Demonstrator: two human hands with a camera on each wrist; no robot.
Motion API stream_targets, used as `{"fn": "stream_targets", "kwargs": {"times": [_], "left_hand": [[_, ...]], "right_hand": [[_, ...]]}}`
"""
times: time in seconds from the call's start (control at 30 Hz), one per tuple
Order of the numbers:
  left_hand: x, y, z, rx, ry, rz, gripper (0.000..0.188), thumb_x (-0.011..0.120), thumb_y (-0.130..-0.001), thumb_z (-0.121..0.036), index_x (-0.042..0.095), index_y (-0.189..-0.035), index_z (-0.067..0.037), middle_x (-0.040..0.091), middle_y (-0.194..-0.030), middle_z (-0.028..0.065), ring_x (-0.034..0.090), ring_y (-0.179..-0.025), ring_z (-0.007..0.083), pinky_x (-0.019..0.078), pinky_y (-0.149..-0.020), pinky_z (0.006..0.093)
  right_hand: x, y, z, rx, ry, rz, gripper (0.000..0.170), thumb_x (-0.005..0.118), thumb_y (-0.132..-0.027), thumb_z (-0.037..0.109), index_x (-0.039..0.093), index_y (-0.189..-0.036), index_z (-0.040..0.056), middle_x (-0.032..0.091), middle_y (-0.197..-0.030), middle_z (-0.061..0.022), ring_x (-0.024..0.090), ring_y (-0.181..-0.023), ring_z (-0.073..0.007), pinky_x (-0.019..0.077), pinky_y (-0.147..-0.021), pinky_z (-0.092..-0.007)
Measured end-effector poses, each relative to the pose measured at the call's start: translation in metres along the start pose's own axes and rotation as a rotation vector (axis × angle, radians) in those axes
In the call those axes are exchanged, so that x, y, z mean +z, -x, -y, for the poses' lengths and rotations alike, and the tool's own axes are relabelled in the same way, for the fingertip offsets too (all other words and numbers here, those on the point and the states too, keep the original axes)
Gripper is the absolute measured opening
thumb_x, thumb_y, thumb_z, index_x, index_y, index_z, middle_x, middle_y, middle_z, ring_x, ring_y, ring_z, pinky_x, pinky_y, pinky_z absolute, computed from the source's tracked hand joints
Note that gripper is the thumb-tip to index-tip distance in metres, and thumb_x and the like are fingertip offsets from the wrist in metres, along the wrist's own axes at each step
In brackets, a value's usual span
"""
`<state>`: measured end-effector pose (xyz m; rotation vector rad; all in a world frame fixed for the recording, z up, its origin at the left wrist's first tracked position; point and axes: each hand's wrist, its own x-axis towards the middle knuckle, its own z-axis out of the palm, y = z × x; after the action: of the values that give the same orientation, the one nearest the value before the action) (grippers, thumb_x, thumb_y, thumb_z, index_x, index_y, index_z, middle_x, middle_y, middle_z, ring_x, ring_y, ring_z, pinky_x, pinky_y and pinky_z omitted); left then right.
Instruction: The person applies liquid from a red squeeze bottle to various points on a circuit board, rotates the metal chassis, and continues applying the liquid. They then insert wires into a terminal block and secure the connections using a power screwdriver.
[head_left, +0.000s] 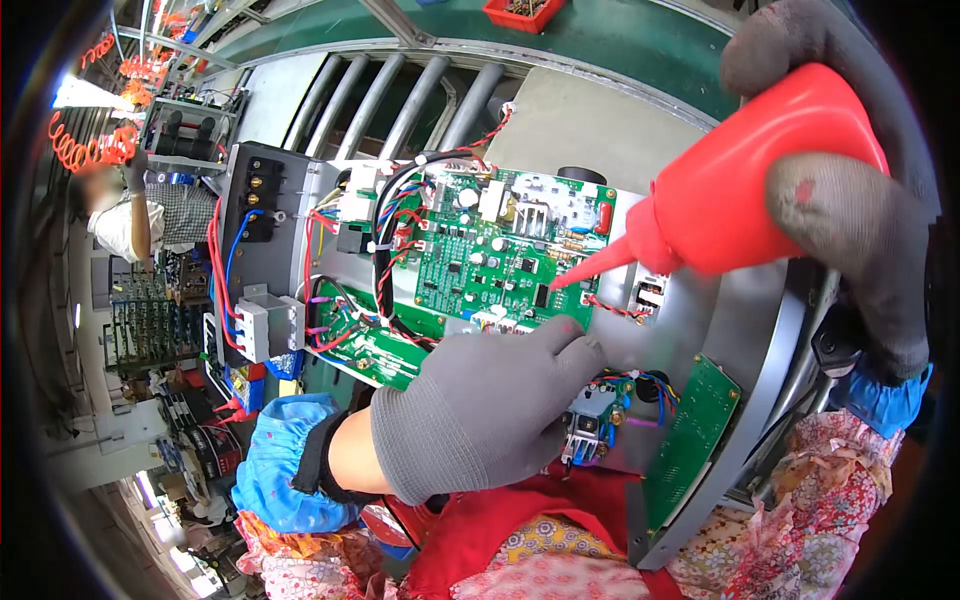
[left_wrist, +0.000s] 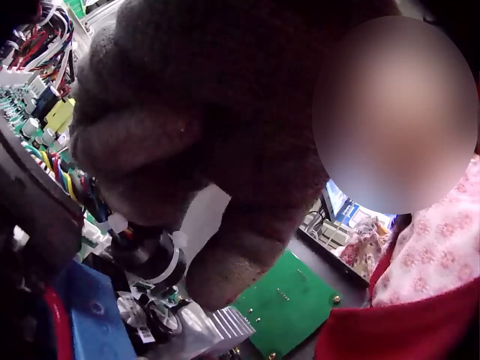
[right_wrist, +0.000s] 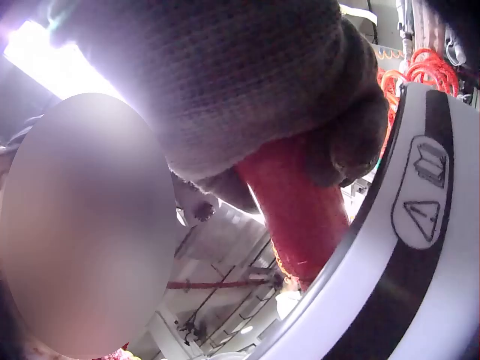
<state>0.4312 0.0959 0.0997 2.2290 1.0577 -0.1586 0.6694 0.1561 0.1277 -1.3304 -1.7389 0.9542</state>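
Observation:
My right hand, in a grey glove, grips a red squeeze bottle, tilted with its tapered nozzle down to the left. The nozzle tip lies close over a black chip on the populated green circuit board. The right wrist view shows the gloved fingers around the bottle. My left hand, also gloved, is at the board's near edge, beside the white connectors. In the left wrist view, its fingers are loosely curled and the thumb stands apart, with nothing visible held between them.
The board sits in a metal chassis with bundled wires at its left. An upright green board stands near the chassis's right side. Behind are rollers and a red parts bin. Another person is at far left.

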Motion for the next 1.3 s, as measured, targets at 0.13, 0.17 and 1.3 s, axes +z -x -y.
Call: {"fn": "stream_targets", "kwargs": {"times": [0.13,0.17,1.3], "left_hand": [[0.0,0.001,-0.003,0.033,-0.065,0.023,0.053,0.069,-0.076,-0.014,0.055,-0.127,-0.011,0.059,-0.103,0.0089,0.066,-0.077,0.0323,0.0534,-0.058,0.0441],[-0.001,0.0,-0.005,0.029,-0.077,0.032,0.052,0.068,-0.077,-0.014,0.055,-0.127,-0.011,0.06,-0.103,0.0092,0.066,-0.077,0.0326,0.0534,-0.058,0.0443],[-0.009,-0.03,-0.021,-0.271,-0.2,0.283,0.034,0.07,-0.074,-0.022,0.068,-0.105,-0.008,0.061,-0.094,0.0207,0.065,-0.089,0.0387,0.0543,-0.078,0.0472]], "right_hand": [[-0.014,-0.001,-0.001,-0.013,0.013,-0.031,0.053,0.063,-0.072,0.037,0.059,-0.114,0.0039,0.058,-0.1,-0.0072,0.06,-0.09,-0.0165,0.0486,-0.079,-0.0306],[-0.018,-0.001,-0.001,-0.018,0.015,-0.038,0.053,0.063,-0.072,0.036,0.059,-0.114,0.0039,0.058,-0.1,-0.0071,0.06,-0.09,-0.0165,0.0485,-0.079,-0.0305],[-0.042,0.023,0.004,-0.057,-0.06,-0.081,0.052,0.064,-0.069,0.034,0.059,-0.111,0.0034,0.058,-0.096,-0.0062,0.058,-0.087,-0.0154,0.0473,-0.077,-0.0291]]}}
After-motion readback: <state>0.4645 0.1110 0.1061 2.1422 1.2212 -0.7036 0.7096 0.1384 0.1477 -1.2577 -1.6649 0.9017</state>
